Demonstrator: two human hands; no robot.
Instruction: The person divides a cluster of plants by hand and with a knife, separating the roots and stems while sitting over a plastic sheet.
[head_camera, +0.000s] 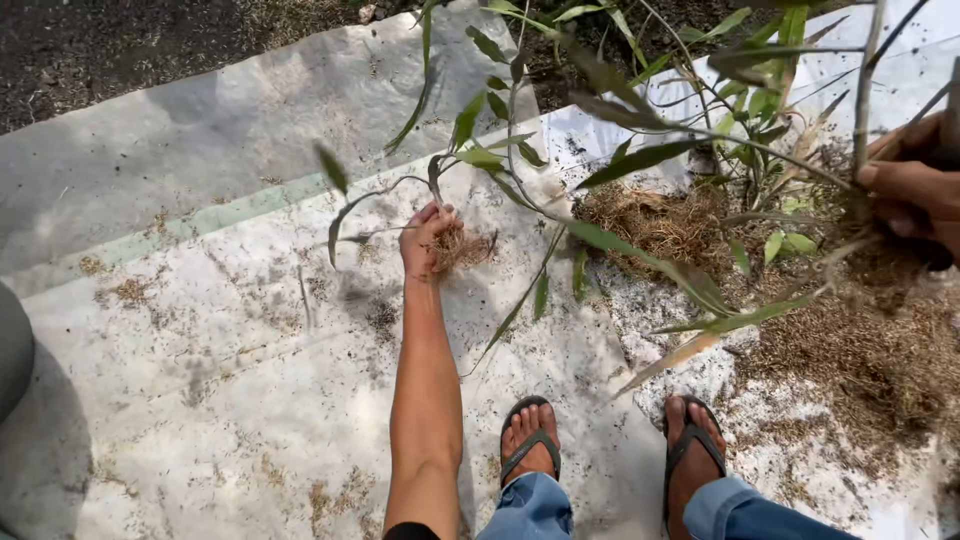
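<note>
Centre-left, my left hand (425, 238) is closed around a clump of roots (462, 247) low over the white sheet (200, 350). Leafy stems (640, 160) arch across the upper middle. At the right edge, my right hand (915, 185) grips a stem (868, 90) above the root pile (880, 360).

Sunlit white plastic sheeting (230, 330) covers the ground, with dark bare soil (90, 50) at the upper left.
</note>
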